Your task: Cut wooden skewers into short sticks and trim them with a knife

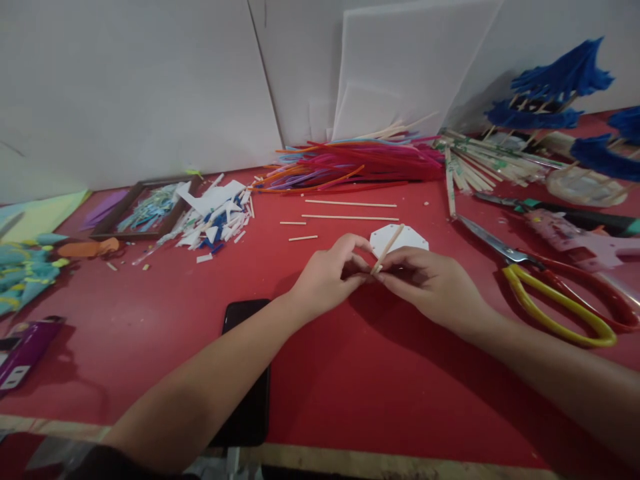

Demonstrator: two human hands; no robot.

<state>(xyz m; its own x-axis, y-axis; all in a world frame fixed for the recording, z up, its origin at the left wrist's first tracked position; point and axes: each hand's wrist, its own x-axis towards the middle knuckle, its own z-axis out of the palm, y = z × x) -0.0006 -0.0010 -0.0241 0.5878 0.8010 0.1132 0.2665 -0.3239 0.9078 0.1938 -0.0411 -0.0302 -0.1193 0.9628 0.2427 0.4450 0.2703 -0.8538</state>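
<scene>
One wooden stick (389,245) is sitting at the centre of the dial, its near end being held by both hands. The left hand (327,275) is reaching in from 8 o'clock, its thumb and fingertips pinching that end, while the right hand (430,280) is reaching in from 4 o'clock and pinching it too. The stick is slanting toward 1 o'clock, its far end passing in front of a white card (413,239); whether those two are touching, I cannot tell. Two long sticks (350,217) are lying nearly parallel at 11 o'clock, with two short sticks (303,238) resting at 10. Toward 12, a heap of coloured pipe cleaners (400,163) is stretching out before white sheets (400,60) that are standing upright. Between 1 and 2, wooden strips (475,160) with green marks are fanning out, and farther off at 2 a blue-roofed model (560,73) is standing. Scissors (515,254) with one yellow and one red handle are lying at 3, near a pink tool (580,240). A black phone (250,407) is lying at 8, partly hidden by the left forearm (220,370). Between 9 and 10, white and blue scraps (220,213) are lying heaped beside a brown frame (131,235) on the red tabletop (310,380).
</scene>
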